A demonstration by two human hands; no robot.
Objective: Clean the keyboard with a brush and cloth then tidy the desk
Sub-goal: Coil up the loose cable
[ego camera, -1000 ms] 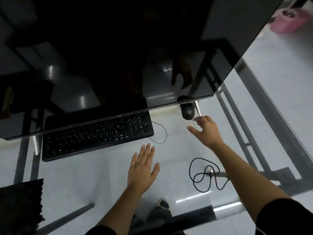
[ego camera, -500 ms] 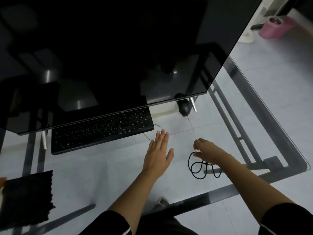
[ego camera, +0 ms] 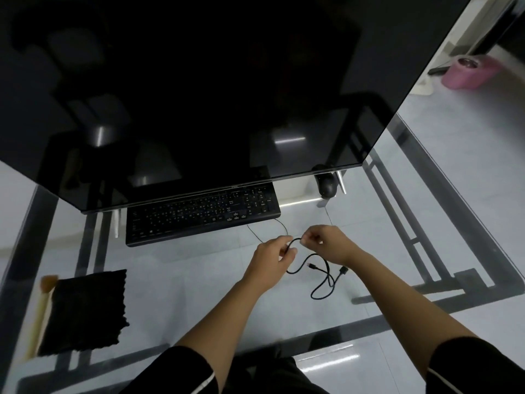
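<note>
A black keyboard (ego camera: 203,216) lies on the glass desk (ego camera: 181,268), partly under the dark monitor (ego camera: 199,95). In front of its right end, my left hand (ego camera: 272,255) and my right hand (ego camera: 324,243) each pinch a loose black cable (ego camera: 322,282), holding a short stretch of it between them. The remainder of the cable hangs in loops onto the glass, with two plugs near my right wrist. A black cloth (ego camera: 83,308) lies at the near left of the desk, and a light wooden brush handle (ego camera: 42,305) sticks out along its left side.
A black mouse (ego camera: 326,184) sits under the monitor's right corner. The keyboard's thin wire (ego camera: 279,226) curls just beyond my hands. The desk's right edge (ego camera: 460,206) runs diagonally; a pink tub (ego camera: 470,72) stands on the floor beyond.
My right hand drew back from the mouse to the loose cable and picked it up. My left hand, flat on the glass before, now pinches the cable too. The view shifted right.
</note>
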